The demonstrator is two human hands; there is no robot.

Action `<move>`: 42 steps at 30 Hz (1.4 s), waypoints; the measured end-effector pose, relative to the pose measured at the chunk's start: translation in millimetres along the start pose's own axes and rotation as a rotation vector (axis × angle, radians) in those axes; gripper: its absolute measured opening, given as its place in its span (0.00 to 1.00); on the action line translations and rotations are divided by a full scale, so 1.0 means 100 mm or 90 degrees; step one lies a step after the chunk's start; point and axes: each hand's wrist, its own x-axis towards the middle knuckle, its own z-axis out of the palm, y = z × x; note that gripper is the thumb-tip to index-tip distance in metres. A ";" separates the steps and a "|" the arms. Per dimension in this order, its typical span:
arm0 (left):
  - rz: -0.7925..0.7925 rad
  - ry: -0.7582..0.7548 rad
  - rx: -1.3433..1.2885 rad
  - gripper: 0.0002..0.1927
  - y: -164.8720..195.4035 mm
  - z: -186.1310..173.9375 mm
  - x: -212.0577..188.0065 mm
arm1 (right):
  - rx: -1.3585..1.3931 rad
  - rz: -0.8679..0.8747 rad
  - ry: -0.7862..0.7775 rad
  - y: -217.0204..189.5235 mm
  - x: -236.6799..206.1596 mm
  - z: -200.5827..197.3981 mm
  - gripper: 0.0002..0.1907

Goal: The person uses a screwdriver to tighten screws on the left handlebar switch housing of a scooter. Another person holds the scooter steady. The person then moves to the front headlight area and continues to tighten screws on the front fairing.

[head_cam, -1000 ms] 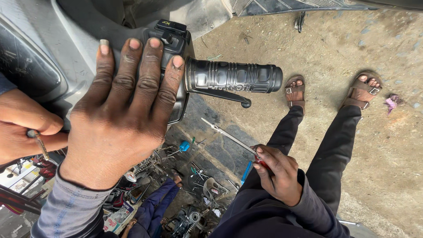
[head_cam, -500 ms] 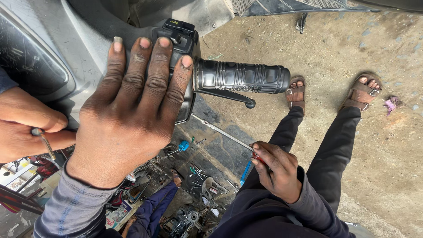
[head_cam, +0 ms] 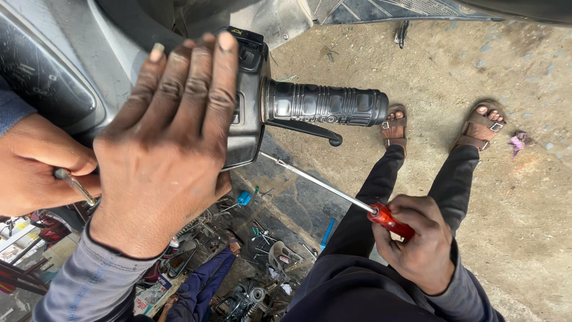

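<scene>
A: Where does your screwdriver (head_cam: 333, 189) point?
B: Up-left; its shaft tip meets the switch housing (head_cam: 247, 101). Your right hand (head_cam: 420, 247) grips its red handle; your left hand (head_cam: 164, 149) lies flat, fingers spread, beside the handlebar grip (head_cam: 325, 104).

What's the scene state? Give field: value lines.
left hand: open, laid flat over the black switch housing
right hand: closed on the red-handled screwdriver
screwdriver: shaft angled up, tip at the housing's underside
handlebar grip: black, ribbed, with the lever below it
other person's hand: at the left edge, holding a thin metal tool
feet: in brown sandals on dirt ground
</scene>
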 end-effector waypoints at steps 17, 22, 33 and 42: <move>0.117 -0.124 0.224 0.40 -0.08 0.01 0.17 | -0.160 -0.420 0.069 0.32 0.16 -0.09 0.15; 0.119 -0.140 0.226 0.37 -0.05 -0.03 0.21 | 0.012 -0.266 0.078 0.14 0.14 -0.10 0.13; 0.135 -0.112 0.223 0.37 -0.07 0.00 0.23 | 0.899 0.551 -0.372 0.39 0.30 -0.25 0.22; 0.158 -0.152 0.268 0.44 -0.10 0.02 0.24 | 0.261 0.127 -0.152 -0.14 0.26 -0.30 0.20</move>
